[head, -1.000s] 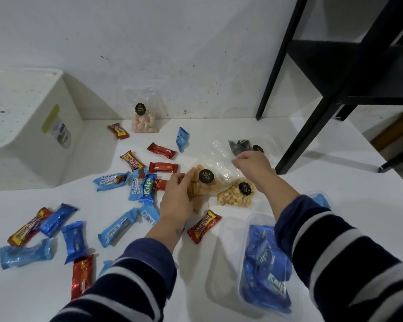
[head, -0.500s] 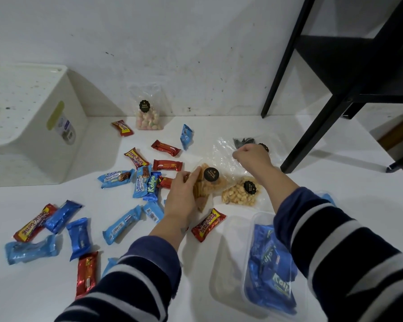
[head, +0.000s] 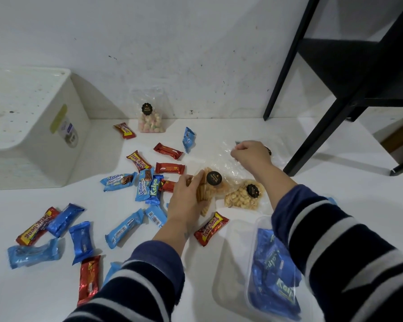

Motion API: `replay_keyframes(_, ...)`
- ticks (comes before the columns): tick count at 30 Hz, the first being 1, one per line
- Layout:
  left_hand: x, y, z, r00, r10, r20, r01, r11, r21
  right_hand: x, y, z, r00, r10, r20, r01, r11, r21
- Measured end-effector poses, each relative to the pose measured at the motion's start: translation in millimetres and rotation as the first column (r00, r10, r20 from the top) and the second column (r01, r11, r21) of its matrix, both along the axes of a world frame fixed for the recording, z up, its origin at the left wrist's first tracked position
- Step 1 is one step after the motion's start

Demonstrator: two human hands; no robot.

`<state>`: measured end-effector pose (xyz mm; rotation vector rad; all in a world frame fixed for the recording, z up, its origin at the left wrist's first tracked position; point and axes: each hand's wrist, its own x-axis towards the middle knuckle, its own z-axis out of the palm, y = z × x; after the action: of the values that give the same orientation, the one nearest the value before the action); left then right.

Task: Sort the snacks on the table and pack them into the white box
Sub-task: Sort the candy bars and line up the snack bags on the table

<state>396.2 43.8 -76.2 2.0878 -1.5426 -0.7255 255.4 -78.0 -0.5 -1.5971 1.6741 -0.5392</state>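
The person's left hand (head: 188, 201) rests against the near-left side of the clear cellophane bag of tan stick crackers with a round black label (head: 209, 187), fingers extended along the bag and thumb on its upper face; it holds the bag lightly against the white table (head: 335, 187) and has not lifted it. The bag's long axis runs from near to far, roughly in line with that hand's fingers. The right hand (head: 250, 153), farther and to the right, is clenched in a pinch on crinkled clear cellophane (head: 230, 163), apparently the empty top of one of these bags; which bag it belongs to cannot be told. A second clear bag of pale round puffs (head: 243, 197) lies just right of the cracker bag, touching or nearly so. The white plastic box (head: 40, 145) stands at far left, well apart from both hands, with loose blue and red wrapped bars between. Judgement: the left hand is the nearer to box and bag, so any carry goes leftward over the scattered bars.
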Motion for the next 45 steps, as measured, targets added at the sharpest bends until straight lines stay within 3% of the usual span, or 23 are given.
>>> replay_keyframes(17, -1.0, 1.9, -0.6, 1.0, -0.026, 0.004, 0.027, 0.999, -0.035, 9.5, -6.0, -1.5, 0.998, 0.003, 0.06, -0.004, 1.0, 0.005)
replay_keyframes(36, -1.0, 4.7, -8.4, 1.0, -0.008, 0.019, 0.009, 0.998, -0.059, 23.8, -3.1, 3.6, 1.0, -0.024, 0.009, 0.024, 0.999, -0.023)
replay_keyframes(40, -2.2, 5.5, -7.2, 1.0, -0.005, 0.031, 0.007, 0.999, -0.053, 22.1, -3.9, 6.4, 0.999, 0.022, -0.025, -0.023, 0.999, -0.027)
replay_keyframes(45, -6.0, 3.2, -2.8, 0.999, 0.037, 0.028, -0.036, 0.999, -0.018, -1.5, -3.8, 19.9, 0.963, 0.142, -0.229, -0.107, 0.982, 0.159)
